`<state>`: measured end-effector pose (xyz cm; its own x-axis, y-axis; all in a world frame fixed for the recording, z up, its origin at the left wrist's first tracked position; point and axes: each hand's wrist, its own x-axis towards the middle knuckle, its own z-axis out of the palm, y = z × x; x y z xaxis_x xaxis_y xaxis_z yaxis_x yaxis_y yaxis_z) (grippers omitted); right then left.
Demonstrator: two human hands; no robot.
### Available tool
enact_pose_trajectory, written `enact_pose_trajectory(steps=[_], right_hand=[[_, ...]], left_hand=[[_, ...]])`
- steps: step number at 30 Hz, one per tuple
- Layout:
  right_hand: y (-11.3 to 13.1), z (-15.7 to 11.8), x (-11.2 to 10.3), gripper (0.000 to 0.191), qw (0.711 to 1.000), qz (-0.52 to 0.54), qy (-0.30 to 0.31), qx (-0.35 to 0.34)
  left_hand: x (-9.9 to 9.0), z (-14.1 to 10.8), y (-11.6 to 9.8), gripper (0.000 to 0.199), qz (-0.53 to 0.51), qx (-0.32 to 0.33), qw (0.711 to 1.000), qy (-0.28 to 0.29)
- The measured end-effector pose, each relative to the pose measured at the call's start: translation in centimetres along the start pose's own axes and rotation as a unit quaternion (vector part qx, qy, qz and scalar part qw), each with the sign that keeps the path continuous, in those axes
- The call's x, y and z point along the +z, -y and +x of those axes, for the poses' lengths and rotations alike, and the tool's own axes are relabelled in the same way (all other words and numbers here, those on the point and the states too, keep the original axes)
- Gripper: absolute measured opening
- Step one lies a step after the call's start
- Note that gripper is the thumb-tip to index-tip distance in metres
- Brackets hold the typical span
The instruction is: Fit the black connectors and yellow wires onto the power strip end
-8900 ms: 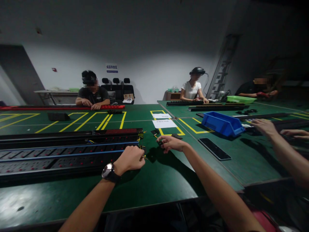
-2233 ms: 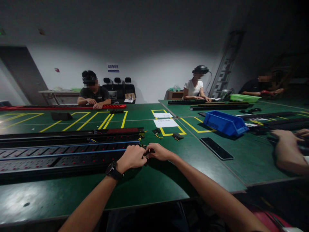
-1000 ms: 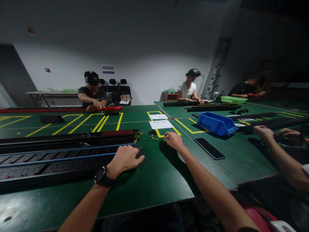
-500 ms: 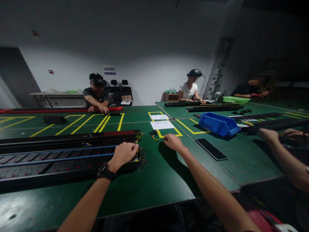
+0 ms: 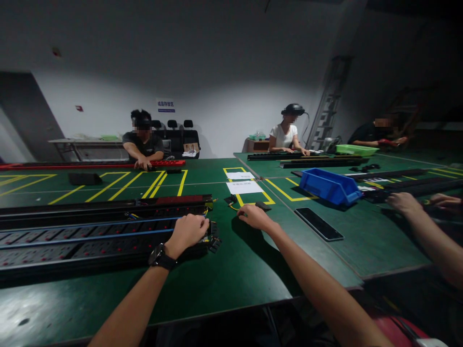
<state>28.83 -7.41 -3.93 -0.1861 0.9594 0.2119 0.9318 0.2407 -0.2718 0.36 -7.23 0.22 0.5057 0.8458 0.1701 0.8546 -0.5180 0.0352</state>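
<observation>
My left hand (image 5: 190, 230), with a watch on its wrist, is curled over the right end of a long black power strip (image 5: 90, 237) that has red switches and a blue wire along it. A small black end piece (image 5: 214, 239) sticks out just past its fingers. My right hand (image 5: 255, 217) rests knuckles-up on the green table (image 5: 235, 270), to the right of the strip's end. It lies close to a small black part with a yellow wire (image 5: 230, 200) and a flat black piece (image 5: 263, 206). Whatever is under its fingers is hidden.
More black strips (image 5: 108, 206) lie behind the front one. A blue bin (image 5: 329, 185), a flat black panel (image 5: 318, 224) and white papers (image 5: 244, 187) are to the right. A co-worker's hands (image 5: 405, 202) work at the far right. Three people sit across the tables.
My right hand left the strip's end, reached out to the small parts by the yellow line, and has drawn slightly back. My left hand shifted its hold on the strip's end.
</observation>
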Motion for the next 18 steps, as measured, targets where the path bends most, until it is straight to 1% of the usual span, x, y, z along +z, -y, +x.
enact_pose_trajectory(steps=[5,8,10,12,14,18], right_hand=[[1.4,0.1,0.7,0.012,0.999,0.013,0.012,-0.045],[2.4,-0.1,0.8,0.010,0.997,0.026,0.007,-0.067],[2.9,-0.2,0.9,0.010,0.997,0.045,-0.005,-0.066],[3.5,-0.2,1.0,0.010,0.994,0.087,-0.019,-0.064],[4.0,-0.1,1.3,0.010,0.985,0.153,-0.028,-0.075],[5.4,0.0,1.9,0.019,0.949,0.293,-0.047,-0.109]], left_hand=[[0.0,0.0,0.0,0.052,0.006,0.001,1.000,-0.002],[0.1,0.0,0.0,0.052,0.011,0.005,1.000,-0.004],[0.2,0.0,0.0,0.052,0.012,0.003,1.000,-0.004],[0.2,0.1,0.1,0.051,0.013,-0.001,1.000,-0.006],[0.2,0.1,0.1,0.050,0.013,-0.005,1.000,-0.011],[-0.1,-0.1,0.1,0.044,0.009,-0.005,0.999,-0.032]])
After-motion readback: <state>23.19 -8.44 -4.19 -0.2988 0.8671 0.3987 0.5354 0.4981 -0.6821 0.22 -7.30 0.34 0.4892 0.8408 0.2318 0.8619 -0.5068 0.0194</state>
